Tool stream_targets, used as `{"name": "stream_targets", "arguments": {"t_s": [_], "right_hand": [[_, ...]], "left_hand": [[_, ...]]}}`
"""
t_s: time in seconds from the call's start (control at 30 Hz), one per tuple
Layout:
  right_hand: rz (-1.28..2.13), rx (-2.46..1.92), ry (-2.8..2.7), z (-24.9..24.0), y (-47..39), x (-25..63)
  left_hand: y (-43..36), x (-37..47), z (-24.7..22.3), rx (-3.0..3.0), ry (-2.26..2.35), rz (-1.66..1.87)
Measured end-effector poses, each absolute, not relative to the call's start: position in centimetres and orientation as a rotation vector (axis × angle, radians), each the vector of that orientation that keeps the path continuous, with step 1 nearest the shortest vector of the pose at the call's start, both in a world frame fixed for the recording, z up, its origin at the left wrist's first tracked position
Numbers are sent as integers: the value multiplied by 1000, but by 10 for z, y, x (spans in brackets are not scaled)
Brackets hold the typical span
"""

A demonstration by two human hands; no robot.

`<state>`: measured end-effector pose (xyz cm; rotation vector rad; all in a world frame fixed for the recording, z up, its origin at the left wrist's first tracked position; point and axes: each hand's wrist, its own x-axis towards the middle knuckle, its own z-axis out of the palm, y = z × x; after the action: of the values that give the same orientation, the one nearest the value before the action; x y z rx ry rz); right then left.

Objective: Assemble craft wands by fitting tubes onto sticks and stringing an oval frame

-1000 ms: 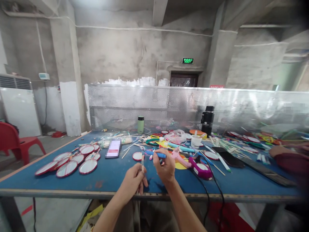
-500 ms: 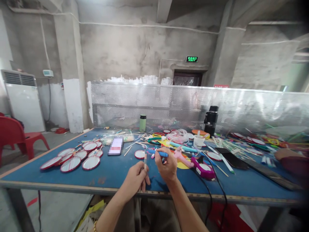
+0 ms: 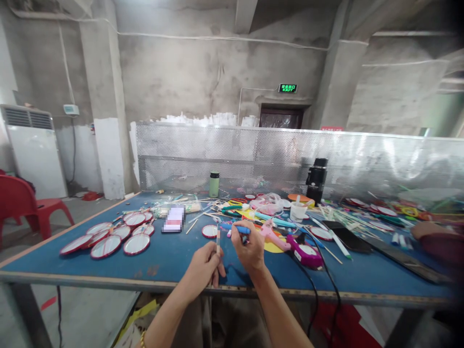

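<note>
My left hand is closed near the table's front edge and pinches a thin, flat wooden stick that stands upright. Closed around a blue pen-like tool, my right hand is just right of the stick. The tool's tip points left, close to the stick's upper end; whether they touch I cannot tell. Beyond the stick lies a round, red-rimmed white disc. To the right of my right hand are a pink glue-gun-like tool and a purple object with black cables close by.
Several red-rimmed discs lie at the left, near a phone. A green bottle, a black flask and a white cup stand at the back. Loose sticks and a dark phone cover the right. A perforated metal panel borders the table.
My right hand and the blue pen-like tool have shifted slightly left, toward the stick. My left hand and the stick stay in nearly the same place.
</note>
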<state>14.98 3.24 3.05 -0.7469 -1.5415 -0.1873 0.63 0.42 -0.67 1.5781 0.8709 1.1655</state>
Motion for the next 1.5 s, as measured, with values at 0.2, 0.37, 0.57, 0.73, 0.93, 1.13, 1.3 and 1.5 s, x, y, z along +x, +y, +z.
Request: {"name": "stream_targets", "arguments": {"t_s": [0.2,0.37,0.57,0.73,0.93,1.13,1.3,1.5], "right_hand": [[-192,-747,-1531,32,31,150],[-199,-745,-1536,32,30,149],[-208,-737,-1531,32,30,150],[-214,-735,-1533,32,31,150],[-217,-726,-1528,33,29,149],[-228,-714,-1537,32,31,149],[-231,-709,-1535,32,31,149],[-243,-696,-1543,32,32,149]], "left_hand": [[4,6,-6,1581,873,1165],[2,5,-5,1581,877,1161],[2,6,-5,1582,878,1159],[3,6,-5,1585,877,1162],[3,6,-5,1586,881,1160],[4,7,-5,1584,882,1161],[4,7,-4,1588,880,1157],[4,7,-6,1591,876,1162]]}}
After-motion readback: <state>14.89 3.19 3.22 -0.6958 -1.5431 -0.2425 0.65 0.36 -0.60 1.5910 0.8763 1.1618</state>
